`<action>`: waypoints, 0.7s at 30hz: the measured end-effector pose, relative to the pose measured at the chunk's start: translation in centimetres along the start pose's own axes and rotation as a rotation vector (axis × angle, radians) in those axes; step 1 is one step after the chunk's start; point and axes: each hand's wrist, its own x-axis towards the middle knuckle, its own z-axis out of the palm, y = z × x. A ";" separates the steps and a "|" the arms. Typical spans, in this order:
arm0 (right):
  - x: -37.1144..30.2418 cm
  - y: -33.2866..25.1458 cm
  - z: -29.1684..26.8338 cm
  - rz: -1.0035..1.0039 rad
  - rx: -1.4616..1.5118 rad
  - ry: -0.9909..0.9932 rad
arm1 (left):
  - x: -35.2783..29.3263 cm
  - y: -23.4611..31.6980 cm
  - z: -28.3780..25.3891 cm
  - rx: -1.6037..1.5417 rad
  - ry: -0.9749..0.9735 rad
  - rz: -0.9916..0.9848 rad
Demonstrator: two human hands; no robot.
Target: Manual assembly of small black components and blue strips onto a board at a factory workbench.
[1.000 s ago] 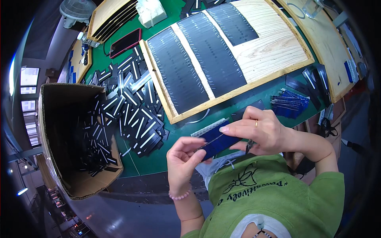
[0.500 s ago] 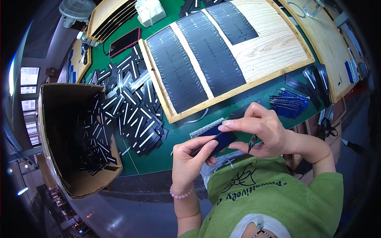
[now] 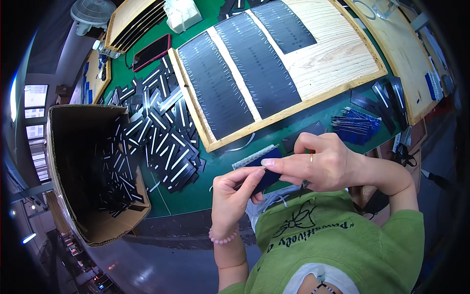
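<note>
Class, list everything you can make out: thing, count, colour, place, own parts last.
Table: one, green, underneath
Blue piece: one, dark blue, left hand
Tool: one, dark, right hand
Clear strip: one, whitish, beyond hands
Pile: one, blue, table's right
Tray: one, pale wood, centre
Sheets: three, dark grey, on tray
Box: one, brown, left
Dark pieces: uncountable, black and white, across table, in box
Phone: one, black and red, upper left
Bundle: one, white, far edge
Stacked trays: several, pale wood, upper left
Bottle: one, clear, upper left
Fan: one, grey, upper left
Side tray: one, pale wood, right
Shirt: one, green, bottom
Bracelet: one, pink, below left hand
Left hand: one, bare, centre
Right hand: one, bare, centre
</note>
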 end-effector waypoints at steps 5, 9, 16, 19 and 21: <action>0.3 0.2 -0.1 -0.115 -0.066 0.047 | 0.1 0.1 0.0 -0.009 -0.001 -0.023; 0.2 0.3 -0.5 -0.125 -0.053 -0.006 | 0.3 0.0 -0.1 -0.013 -0.006 -0.033; 0.0 0.5 0.0 -0.102 -0.027 0.021 | 0.2 0.3 0.0 -0.007 0.003 -0.032; 0.0 0.6 0.2 -0.102 -0.026 0.050 | 0.2 0.3 0.0 0.011 -0.008 -0.029; -0.1 0.6 0.3 -0.103 -0.030 0.059 | 0.3 0.3 0.0 0.017 -0.003 -0.039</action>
